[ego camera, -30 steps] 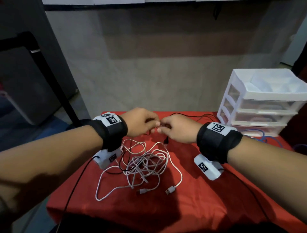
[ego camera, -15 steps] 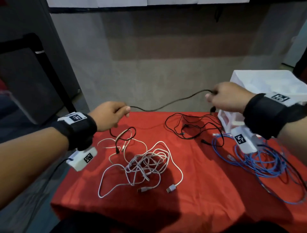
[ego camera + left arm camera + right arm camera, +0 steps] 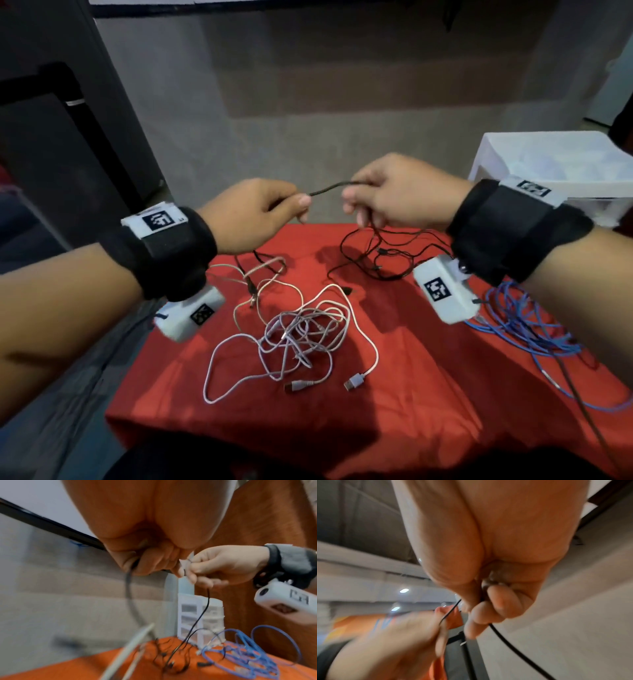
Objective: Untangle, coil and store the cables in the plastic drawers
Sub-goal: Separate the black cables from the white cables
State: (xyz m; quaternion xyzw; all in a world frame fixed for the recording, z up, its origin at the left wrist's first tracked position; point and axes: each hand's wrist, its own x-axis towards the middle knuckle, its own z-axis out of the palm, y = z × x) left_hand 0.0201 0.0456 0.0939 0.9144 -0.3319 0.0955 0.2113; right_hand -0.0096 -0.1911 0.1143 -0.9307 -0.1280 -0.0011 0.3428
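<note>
Plastic drawers (image 3: 534,161) cut off; contents perhaps unreadable.

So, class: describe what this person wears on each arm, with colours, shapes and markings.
Bare forearms, no sleeves. Each wrist carries a wide black strap with a white tag printed with a black square code: left hand, right hand. Under each wrist hangs a white boxy camera, also code-marked, trailing a thin dark cable.

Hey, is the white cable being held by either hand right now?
No, both hands grip the black cable; the white cable lies loose on the red cloth.
</note>
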